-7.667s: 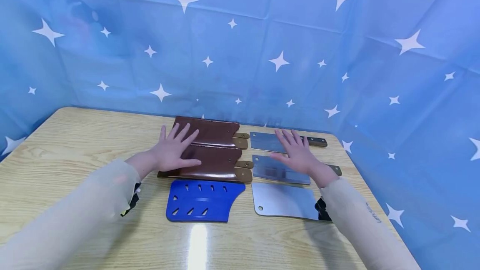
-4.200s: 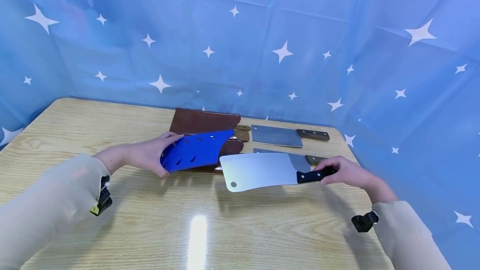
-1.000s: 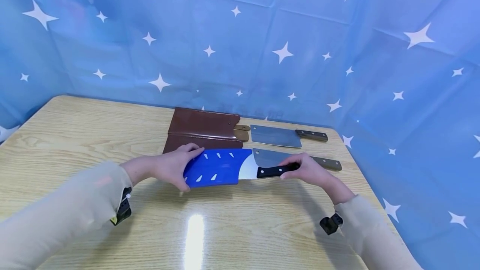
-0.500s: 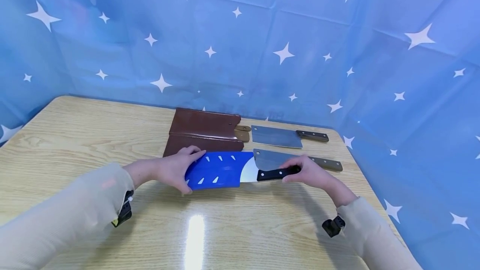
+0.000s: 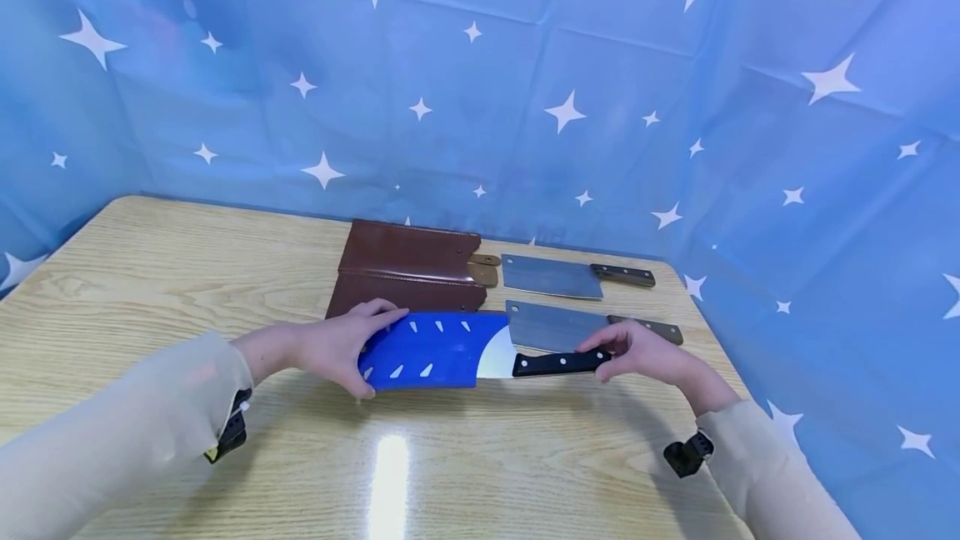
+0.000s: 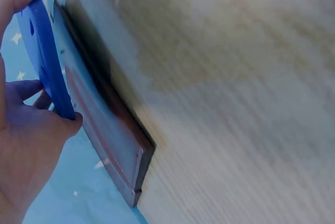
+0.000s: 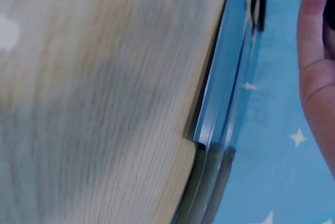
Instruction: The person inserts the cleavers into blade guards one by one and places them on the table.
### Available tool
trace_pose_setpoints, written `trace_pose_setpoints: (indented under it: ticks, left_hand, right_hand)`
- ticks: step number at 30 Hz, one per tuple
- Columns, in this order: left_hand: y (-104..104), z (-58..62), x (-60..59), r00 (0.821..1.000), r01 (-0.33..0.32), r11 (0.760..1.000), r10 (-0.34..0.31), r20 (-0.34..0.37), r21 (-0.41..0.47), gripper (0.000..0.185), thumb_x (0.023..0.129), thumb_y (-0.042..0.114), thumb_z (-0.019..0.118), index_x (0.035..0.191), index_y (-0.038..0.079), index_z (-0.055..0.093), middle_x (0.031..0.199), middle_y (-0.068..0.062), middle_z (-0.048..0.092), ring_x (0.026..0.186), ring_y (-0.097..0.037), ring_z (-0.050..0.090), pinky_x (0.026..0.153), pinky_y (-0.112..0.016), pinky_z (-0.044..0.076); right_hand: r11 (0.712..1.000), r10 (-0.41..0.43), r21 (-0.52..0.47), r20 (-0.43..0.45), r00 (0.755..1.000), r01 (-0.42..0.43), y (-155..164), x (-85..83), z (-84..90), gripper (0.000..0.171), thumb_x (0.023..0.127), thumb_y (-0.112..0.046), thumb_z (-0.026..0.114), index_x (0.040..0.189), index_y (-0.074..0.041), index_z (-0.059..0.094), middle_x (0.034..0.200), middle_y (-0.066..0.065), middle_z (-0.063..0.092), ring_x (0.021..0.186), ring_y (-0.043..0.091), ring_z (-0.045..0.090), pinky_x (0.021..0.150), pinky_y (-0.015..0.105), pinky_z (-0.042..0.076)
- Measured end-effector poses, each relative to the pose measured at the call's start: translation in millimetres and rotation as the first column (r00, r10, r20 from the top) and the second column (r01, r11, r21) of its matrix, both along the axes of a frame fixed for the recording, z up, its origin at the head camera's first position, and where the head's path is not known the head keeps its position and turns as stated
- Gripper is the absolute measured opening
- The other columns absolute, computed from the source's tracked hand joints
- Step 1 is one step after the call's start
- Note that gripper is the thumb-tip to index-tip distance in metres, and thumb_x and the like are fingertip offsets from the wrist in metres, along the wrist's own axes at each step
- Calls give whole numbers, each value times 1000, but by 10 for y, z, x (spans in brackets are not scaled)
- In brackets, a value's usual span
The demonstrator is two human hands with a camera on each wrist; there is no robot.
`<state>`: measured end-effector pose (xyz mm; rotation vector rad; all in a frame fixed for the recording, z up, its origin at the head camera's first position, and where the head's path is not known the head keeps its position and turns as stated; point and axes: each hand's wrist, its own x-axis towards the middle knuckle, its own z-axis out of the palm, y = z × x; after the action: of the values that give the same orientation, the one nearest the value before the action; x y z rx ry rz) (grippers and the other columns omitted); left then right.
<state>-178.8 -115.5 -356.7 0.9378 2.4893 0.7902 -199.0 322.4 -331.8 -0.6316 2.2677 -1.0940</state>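
In the head view, a blue blade guard (image 5: 438,348) with cut-out slots covers most of a cleaver's blade, leaving a bright strip of the cleaver (image 5: 497,354) showing by its black handle. My left hand (image 5: 330,350) grips the guard's left end, thumb on the near edge and fingers on the far edge. The left wrist view shows this guard (image 6: 44,56) between thumb and fingers, raised over the table. At the end of the black handle, my right hand (image 5: 648,354) pinches with thumb and fingertips. Only a dark bit of handle (image 7: 330,7) shows in the right wrist view.
Two brown leather sheaths (image 5: 408,252) with tan straps lie behind the guard on the wooden table (image 5: 187,273). Right of them lie two more cleavers, the far one (image 5: 551,275) and the near one (image 5: 551,325). A blue starred cloth (image 5: 480,65) hangs behind the table.
The guard and cleaver were lifted from the table, and the blade went into the guard. Over the last half second, my right hand has slid back toward the handle's end, baring more of it.
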Motion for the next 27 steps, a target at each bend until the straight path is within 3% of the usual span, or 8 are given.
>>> trace_pose_setpoints:
  ticks: [4,5,12,19,27]
  left_hand:
    - [21,-44,88,1000,19,999,-19,-10,-36,104,65,29,79,147,-2,22,144,-15,26,128,-33,29,97,-48,40]
    - [28,-55,106,1000,23,999,-23,-7,-43,104,65,29,79,146,-2,22,143,-15,26,128,-32,29,97,-47,40]
    - [67,-113,172,999,26,997,-28,-19,-78,103,63,31,80,145,-3,27,138,-12,32,125,-27,32,97,-42,41]
    - [87,-161,228,995,57,988,-67,-71,-140,103,63,38,79,143,-3,31,141,-13,35,126,-25,32,101,-42,39]
    - [103,-192,267,997,33,989,-44,-68,-146,103,65,36,80,146,1,27,145,-13,27,130,-27,30,101,-43,40]
  right_hand:
    - [996,61,58,4,998,-61,0,35,-64,36,81,-12,71,111,7,62,107,-6,65,97,-6,57,80,21,49]
    - [994,76,76,-5,997,-75,-4,43,-87,35,81,-12,72,110,6,63,107,-3,65,97,-6,57,80,21,49]
    - [986,151,82,-46,987,-147,-38,83,-219,27,78,-10,73,103,2,68,101,5,67,72,0,57,66,26,51]
    - [971,241,30,-102,965,-239,-54,125,-324,25,76,-9,75,99,0,69,95,13,65,71,-2,48,61,23,47]
    - [975,210,93,-113,971,-200,-112,165,-383,26,74,-13,78,96,-2,69,90,14,63,68,3,45,62,22,44]
